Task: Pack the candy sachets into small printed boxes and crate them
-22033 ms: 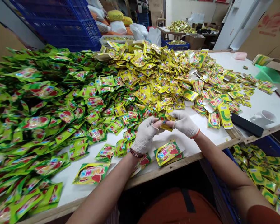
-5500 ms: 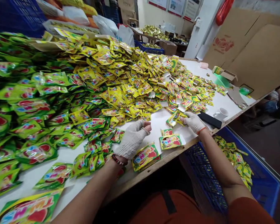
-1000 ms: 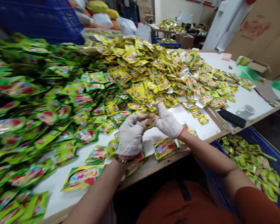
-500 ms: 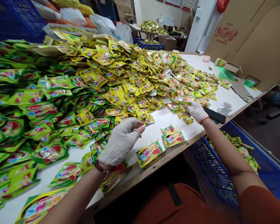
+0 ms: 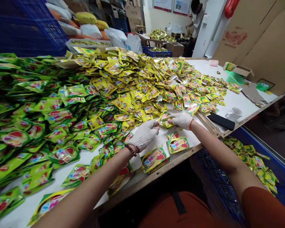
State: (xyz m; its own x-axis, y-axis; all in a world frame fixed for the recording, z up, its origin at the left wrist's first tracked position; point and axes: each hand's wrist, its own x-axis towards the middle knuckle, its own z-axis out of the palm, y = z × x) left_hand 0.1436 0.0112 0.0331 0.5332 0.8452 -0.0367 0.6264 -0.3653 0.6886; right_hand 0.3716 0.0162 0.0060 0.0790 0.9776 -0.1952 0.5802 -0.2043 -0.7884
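My right hand (image 5: 181, 120), in a white knitted glove with bare fingertips, pinches a small yellow-green packet (image 5: 165, 121) above the white tabletop. At the packet's left end are the closed fingertips of my left hand (image 5: 146, 135), gloved the same way. Just below the hands lie small printed watermelon cartons (image 5: 178, 145), with another small stack (image 5: 154, 159) nearer the table edge. A heap of yellow packets (image 5: 130, 95) rises behind my hands. Larger green watermelon packets (image 5: 64, 153) spread to the left.
A black phone (image 5: 220, 121) and a white mug (image 5: 234, 114) stand right of my right forearm. Below the wooden table edge (image 5: 161, 171) sits a blue crate (image 5: 248, 134) of packets. Large cardboard (image 5: 258, 41) stands at the right; a person (image 5: 196, 22) is in the background.
My right hand has moved left from beside the phone, carrying the small packet. My left hand has moved right and up to meet it. The view has shifted slightly, and a background person now shows.
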